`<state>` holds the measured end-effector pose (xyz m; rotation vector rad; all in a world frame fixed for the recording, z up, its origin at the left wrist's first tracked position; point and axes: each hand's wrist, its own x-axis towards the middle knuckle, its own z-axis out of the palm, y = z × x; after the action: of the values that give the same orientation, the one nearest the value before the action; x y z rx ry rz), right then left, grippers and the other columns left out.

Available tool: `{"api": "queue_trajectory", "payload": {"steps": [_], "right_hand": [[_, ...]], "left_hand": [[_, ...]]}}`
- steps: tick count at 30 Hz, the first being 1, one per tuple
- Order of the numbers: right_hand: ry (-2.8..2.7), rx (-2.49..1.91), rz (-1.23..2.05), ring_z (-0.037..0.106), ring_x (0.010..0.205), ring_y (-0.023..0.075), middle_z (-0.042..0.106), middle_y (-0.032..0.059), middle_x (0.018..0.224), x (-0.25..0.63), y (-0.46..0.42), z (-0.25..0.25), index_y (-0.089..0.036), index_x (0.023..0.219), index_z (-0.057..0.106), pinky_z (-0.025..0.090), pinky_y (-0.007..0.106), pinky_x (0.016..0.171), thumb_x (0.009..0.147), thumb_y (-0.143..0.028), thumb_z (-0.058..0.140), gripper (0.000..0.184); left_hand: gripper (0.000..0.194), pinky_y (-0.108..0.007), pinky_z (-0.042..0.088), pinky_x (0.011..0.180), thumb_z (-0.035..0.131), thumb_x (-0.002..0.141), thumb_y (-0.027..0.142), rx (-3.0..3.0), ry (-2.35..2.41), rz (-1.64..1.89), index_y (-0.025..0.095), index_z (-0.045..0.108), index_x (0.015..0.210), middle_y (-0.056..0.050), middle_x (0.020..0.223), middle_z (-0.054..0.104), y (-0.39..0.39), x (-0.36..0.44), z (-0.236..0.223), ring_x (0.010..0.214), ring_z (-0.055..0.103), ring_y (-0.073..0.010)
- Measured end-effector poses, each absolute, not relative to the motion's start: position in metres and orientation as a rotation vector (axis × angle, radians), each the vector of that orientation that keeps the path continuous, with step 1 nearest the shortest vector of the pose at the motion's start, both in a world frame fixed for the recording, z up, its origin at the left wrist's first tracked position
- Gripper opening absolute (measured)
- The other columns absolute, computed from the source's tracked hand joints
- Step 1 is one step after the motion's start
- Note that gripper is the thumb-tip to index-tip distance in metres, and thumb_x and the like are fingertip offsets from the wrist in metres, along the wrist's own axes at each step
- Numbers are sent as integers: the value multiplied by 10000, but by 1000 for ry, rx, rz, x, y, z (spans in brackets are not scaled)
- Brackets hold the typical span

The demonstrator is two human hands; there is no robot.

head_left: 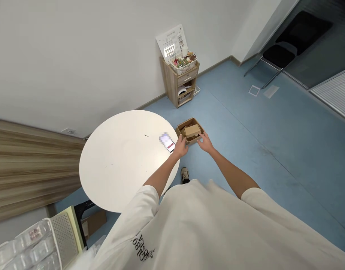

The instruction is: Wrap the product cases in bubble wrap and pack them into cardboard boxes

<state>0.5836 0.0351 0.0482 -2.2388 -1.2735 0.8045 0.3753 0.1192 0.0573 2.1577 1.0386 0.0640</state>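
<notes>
An open brown cardboard box [190, 131] with a smaller folded cardboard piece inside is held out in front of me, just past the right edge of the round white table [124, 161]. My left hand [180, 146] grips the box's near left corner. My right hand [205, 142] grips its near right corner. Both hands have fingers curled on the rim. A phone [168, 142] with a lit screen lies on the table right beside my left hand.
A small wooden cabinet [180, 80] with a basket of items and a leaning card stands against the far wall. A dark chair [284, 52] is at the upper right. Blue floor stretches right. My shoe [184, 175] shows below. A rack with clear containers [34, 247] is at lower left.
</notes>
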Motion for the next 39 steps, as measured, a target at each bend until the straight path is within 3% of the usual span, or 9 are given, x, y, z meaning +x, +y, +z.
{"api": "queue_trajectory", "payload": {"steps": [5,8,18,23,33,39], "right_hand": [[-1272,-2123,866,368,1444,341,436,128,1530,583,27,30,-212,1374,594,366,523,1166,895,-397,530,518],[-1298,-2057,881,399,1417,334,500,127,1468,578,34,28,-213,1318,629,352,514,1176,887,-368,548,466],[-1514,-1883,955,468,1348,301,534,135,1416,531,69,44,-194,1286,639,385,474,1147,917,-312,519,406],[-1630,-1824,1001,482,1332,302,531,130,1423,494,75,52,-202,1288,637,393,469,1140,926,-308,516,396],[-1852,-1693,1017,476,1353,289,554,113,1413,394,64,62,-225,1285,645,403,467,1135,938,-309,507,383],[-1952,-1593,1027,483,1345,283,554,120,1414,312,38,61,-219,1312,618,388,485,1150,938,-314,500,404]], "left_hand": [[558,-525,353,1163,549,928,288,2181,1058,11,177,428,1462,-170,1674,178,108,372,59,1525,242,-361],[535,-524,370,1153,543,925,258,2207,1076,36,187,446,1447,-159,1663,222,107,370,63,1519,261,-348],[520,-528,374,1147,498,938,213,2207,1252,99,150,456,1452,-198,1631,272,96,328,78,1495,304,-350],[551,-532,373,1149,505,934,219,2132,1392,147,200,426,1478,-164,1623,305,81,274,77,1505,287,-336],[536,-524,345,1165,501,947,266,1970,1589,251,190,421,1471,-169,1616,319,33,166,83,1505,290,-331],[621,-516,337,1176,484,946,255,1888,1658,360,185,320,1541,-166,1611,333,-10,90,89,1505,290,-329]]}}
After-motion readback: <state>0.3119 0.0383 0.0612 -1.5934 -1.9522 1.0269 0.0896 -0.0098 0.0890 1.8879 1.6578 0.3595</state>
